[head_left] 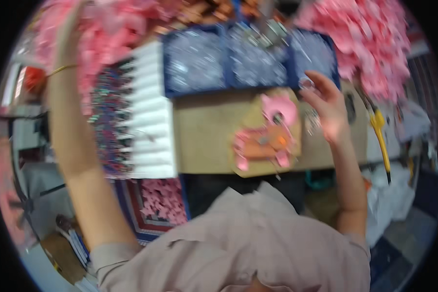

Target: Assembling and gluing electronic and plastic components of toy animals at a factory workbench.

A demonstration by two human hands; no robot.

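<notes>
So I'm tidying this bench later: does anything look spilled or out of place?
Nothing is clearly spilled. Pink cut-out pieces lie loosely overlapped on the cardboard, and a yellow-handled tool lies near the bench's right edge. The picture is blurred.

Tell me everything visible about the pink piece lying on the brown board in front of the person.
The pink piece looks like a soft, flat cut-out with a rounded outline and a dark round hole near its middle. It lies flat at the far end of the brown board, just above a cluster of pink and orange bits. The right hand is beside it, not touching. Motion blur hides finer detail.
</notes>
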